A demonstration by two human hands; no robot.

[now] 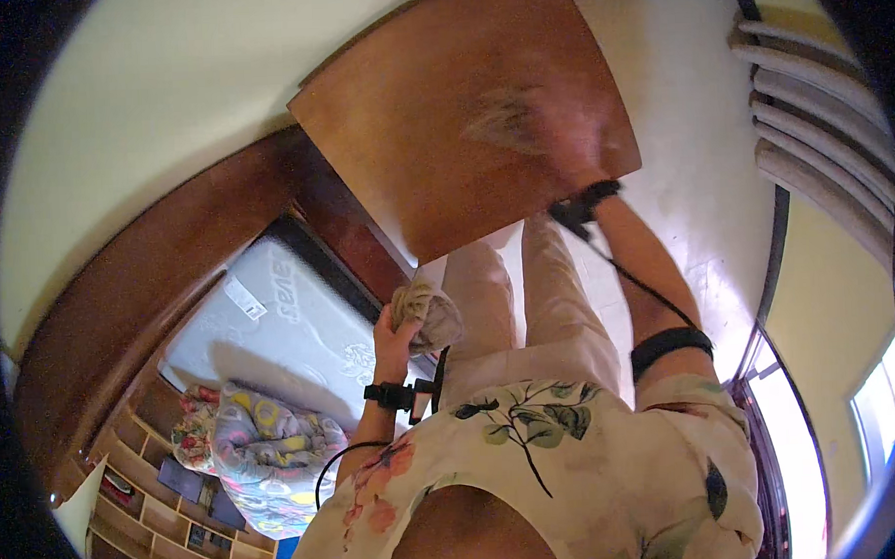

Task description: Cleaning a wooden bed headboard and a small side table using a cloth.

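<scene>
My left hand (396, 342) is closed around a crumpled beige-grey cloth (427, 317), held beside my left leg. Over the brown wooden top (413, 133) of a piece of furniture, my right hand (572, 138) is blurred. A dark blurred patch lies on the wood just beyond its fingers; I cannot tell whether it is a thing in the hand, a shadow or a reflection. Black straps with cables circle both wrists, and another band circles the right forearm.
A bed with a brown wooden headboard (150, 238) and a pale grey mattress (271, 315) stands at left. A bundled patterned quilt (276, 448) rests on it. Beyond is a compartmented wooden shelf (175, 525). Several grey padded bars (819, 111) project at upper right. A bright window (884, 408) is at right.
</scene>
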